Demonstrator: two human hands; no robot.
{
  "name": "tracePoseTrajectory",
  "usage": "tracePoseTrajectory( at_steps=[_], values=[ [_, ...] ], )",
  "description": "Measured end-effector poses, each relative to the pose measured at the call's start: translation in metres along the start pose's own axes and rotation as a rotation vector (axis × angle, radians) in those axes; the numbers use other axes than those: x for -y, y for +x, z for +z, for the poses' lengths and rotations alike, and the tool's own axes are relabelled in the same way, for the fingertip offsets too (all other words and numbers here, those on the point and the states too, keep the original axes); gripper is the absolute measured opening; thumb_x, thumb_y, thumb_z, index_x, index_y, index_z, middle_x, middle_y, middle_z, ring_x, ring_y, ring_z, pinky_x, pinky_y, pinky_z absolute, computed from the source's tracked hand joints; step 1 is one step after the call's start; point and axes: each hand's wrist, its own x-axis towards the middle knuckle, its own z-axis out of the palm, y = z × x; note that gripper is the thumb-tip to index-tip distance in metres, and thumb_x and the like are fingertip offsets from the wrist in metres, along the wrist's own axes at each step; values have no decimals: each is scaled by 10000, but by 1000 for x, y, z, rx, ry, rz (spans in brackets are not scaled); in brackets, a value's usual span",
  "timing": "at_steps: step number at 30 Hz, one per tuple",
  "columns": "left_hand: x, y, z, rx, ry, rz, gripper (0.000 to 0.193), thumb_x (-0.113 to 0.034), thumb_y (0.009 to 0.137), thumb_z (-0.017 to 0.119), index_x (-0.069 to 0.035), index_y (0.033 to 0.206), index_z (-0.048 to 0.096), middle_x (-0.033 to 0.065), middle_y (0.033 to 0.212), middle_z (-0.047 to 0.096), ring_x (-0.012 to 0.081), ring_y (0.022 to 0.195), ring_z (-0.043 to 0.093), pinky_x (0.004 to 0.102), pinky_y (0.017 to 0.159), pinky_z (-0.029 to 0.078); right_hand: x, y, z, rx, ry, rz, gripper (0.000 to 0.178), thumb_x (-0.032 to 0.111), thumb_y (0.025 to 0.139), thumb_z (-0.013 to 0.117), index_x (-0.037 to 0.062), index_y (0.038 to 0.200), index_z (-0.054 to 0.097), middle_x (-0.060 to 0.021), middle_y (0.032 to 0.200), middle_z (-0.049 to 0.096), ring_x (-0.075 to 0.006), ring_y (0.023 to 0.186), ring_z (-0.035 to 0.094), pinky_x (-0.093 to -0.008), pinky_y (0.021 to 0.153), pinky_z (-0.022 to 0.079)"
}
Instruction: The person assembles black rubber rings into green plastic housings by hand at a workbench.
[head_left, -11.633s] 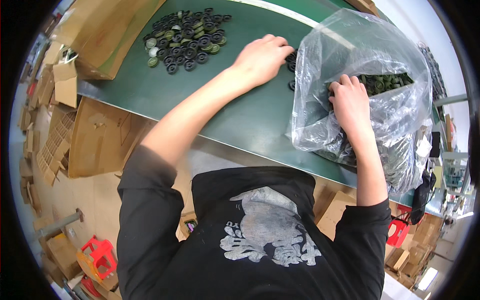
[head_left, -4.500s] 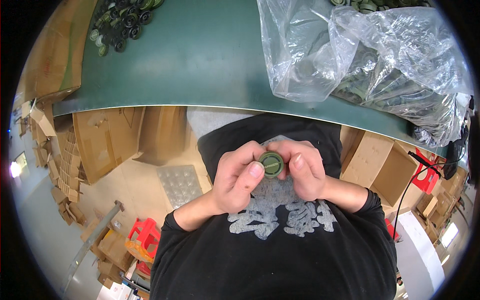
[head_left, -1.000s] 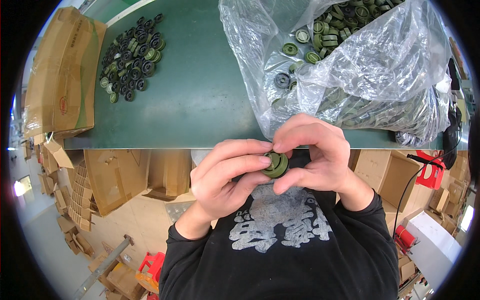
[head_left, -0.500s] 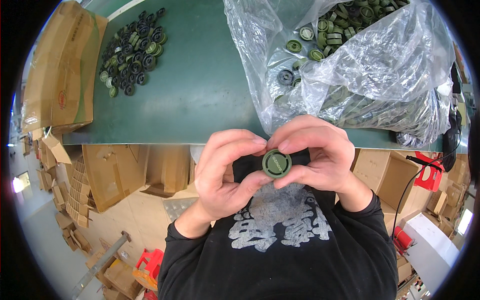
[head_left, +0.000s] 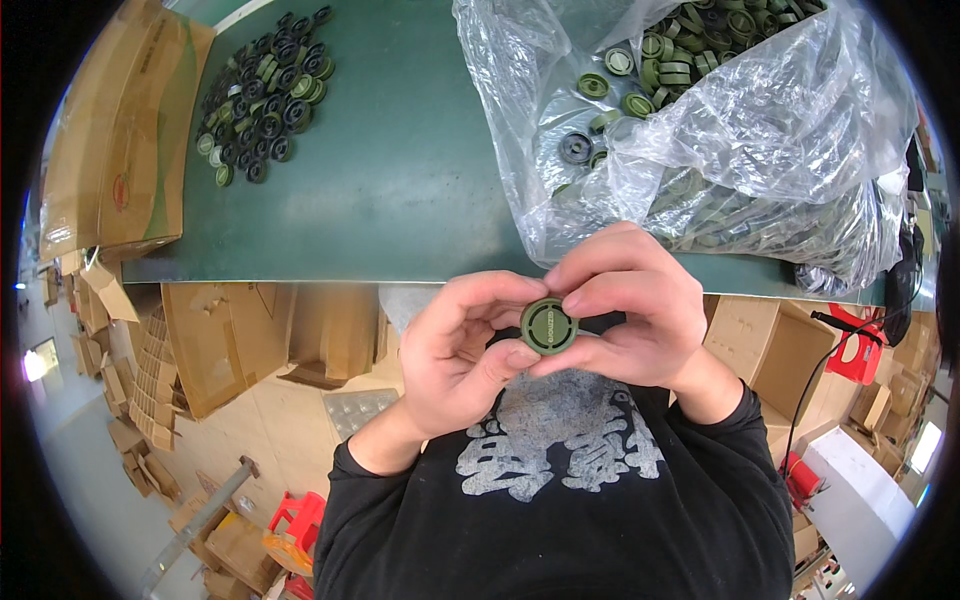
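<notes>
A round olive-green plastic cap point(head_left: 549, 327), with raised lettering and curved slots on its face, is held just off the table's front edge. My left hand point(head_left: 455, 345) grips it from the left, thumb at its lower side and fingertips at its top. From the right, my right hand point(head_left: 640, 310) pinches it between thumb and fingers. Beyond my hands lies a clear plastic bag point(head_left: 760, 130) full of similar green caps point(head_left: 675, 70). A few more, with one dark piece point(head_left: 576, 148), lie near its open mouth.
On the far left of the green table point(head_left: 370, 180) lies a pile of black and green round pieces point(head_left: 270, 110). A cardboard carton point(head_left: 115, 130) stands on the left edge. Below are open cardboard boxes point(head_left: 225, 340), red stools point(head_left: 297, 520) and a black cable point(head_left: 815, 380).
The cap has turned between my fingers, so its lettering now runs more upright. My left hand has shifted slightly to the right, and its fingers have moved a little around the rim.
</notes>
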Motion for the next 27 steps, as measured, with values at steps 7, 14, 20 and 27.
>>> tracePoseTrajectory(
  at_steps=[7, 14, 20, 27],
  values=[
    [5, -1, -11, 32, -249, -87, 367, -167, 939, 525, 73, 1199, 426, 164, 1102, 578, 203, 1030, 575, 322, 902, 464, 1, -1, -2, 95, -133, -37, 392, 304, 629, 818, 45, 835, 608, -131, 942, 651, -235, 784, 615, -313, 673, 488],
    [2, -8, 1, -71, -46, -190, 435, -302, 970, 447, 47, 1226, 408, 147, 1071, 602, 201, 982, 595, 308, 846, 471, 4, -1, 4, 179, -278, -87, 394, 248, 590, 784, 34, 893, 650, -78, 1010, 641, -246, 843, 581, -329, 705, 483],
    [14, -16, -12, 35, -339, -229, 460, -243, 932, 538, 32, 1265, 380, 158, 1171, 556, 214, 1092, 546, 323, 931, 428, 7, -2, 2, 184, -275, -2, 433, 225, 550, 775, 34, 920, 655, -66, 973, 607, -230, 789, 563, -319, 648, 474],
    [32, -27, -18, -4, -489, -278, 528, -175, 843, 670, 33, 1260, 422, 141, 1221, 530, 210, 1132, 522, 333, 957, 421, 12, -9, 5, 211, -342, 72, 478, 318, 601, 796, 13, 950, 682, -66, 797, 578, -174, 655, 536, -258, 515, 428]
  ],
)
